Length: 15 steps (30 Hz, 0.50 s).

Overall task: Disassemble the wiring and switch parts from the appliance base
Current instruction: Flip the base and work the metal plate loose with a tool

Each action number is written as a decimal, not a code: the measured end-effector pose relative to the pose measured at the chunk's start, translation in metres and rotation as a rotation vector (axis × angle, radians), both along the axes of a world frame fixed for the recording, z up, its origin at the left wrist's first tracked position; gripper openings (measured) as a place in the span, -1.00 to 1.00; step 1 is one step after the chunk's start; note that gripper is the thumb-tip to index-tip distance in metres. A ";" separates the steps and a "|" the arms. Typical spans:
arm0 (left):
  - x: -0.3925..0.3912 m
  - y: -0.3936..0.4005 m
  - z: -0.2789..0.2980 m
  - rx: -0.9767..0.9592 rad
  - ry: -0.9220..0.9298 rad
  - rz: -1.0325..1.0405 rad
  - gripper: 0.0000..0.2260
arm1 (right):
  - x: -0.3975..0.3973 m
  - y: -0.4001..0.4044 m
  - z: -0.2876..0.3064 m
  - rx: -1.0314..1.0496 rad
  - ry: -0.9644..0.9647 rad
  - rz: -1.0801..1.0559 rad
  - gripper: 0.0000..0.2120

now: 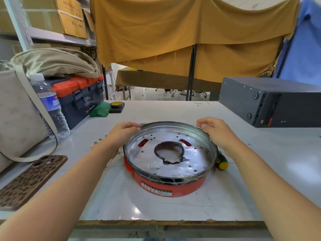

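"SF" on dark box (90, 52)

A white table (156, 110) is seen bearing a red appliance base (171, 185) at its middle, a screwdriver (221, 162) just beside it, a phone (29, 180), a water bottle (50, 106), a toolbox (81, 96), a tape roll (117, 104), a black box (271, 101) and small screws (98, 141).

Workshop bench beneath draped cloth

A mustard-yellow curtain (182, 32) hangs behind the white worktable (156, 112); metal shelving (52, 36) holds cardboard boxes (73, 16) at left, pale tiled floor (156, 94) beyond.
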State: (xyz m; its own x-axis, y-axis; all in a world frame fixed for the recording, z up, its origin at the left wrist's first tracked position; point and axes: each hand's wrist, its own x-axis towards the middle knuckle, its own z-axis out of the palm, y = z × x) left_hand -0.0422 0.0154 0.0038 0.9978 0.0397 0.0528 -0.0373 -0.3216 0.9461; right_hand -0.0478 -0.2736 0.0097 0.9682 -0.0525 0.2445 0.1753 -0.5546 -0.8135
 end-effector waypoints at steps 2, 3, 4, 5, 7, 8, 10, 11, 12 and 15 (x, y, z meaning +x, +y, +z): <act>0.002 -0.004 -0.001 -0.089 0.010 0.016 -0.84 | 0.004 -0.010 -0.002 0.072 0.011 -0.028 -0.74; 0.004 -0.005 -0.001 -0.144 0.026 0.018 -0.83 | 0.006 -0.016 -0.004 0.079 0.022 -0.045 -0.74; 0.005 -0.006 -0.001 -0.208 0.049 0.013 -0.83 | 0.008 -0.022 -0.005 0.076 0.039 -0.061 -0.74; 0.006 -0.007 -0.001 -0.280 0.080 -0.002 -0.84 | 0.010 -0.028 -0.007 0.069 0.059 -0.079 -0.74; 0.006 -0.008 -0.002 -0.420 0.153 -0.053 -0.85 | 0.014 -0.037 -0.012 0.037 0.092 -0.114 -0.73; 0.006 -0.009 -0.004 -0.479 0.171 -0.072 -0.85 | 0.016 -0.041 -0.015 0.017 0.104 -0.133 -0.73; 0.010 -0.010 -0.010 -0.563 0.132 -0.090 -0.84 | 0.019 -0.045 -0.027 0.020 0.116 -0.164 -0.76; 0.012 -0.011 -0.013 -0.579 0.093 -0.103 -0.81 | 0.020 -0.045 -0.034 0.040 0.118 -0.174 -0.77; 0.013 -0.013 -0.015 -0.581 0.057 -0.122 -0.77 | 0.021 -0.045 -0.040 0.049 0.117 -0.181 -0.79; 0.016 -0.016 -0.019 -0.578 0.010 -0.149 -0.69 | 0.026 -0.046 -0.048 0.006 0.107 -0.183 -0.79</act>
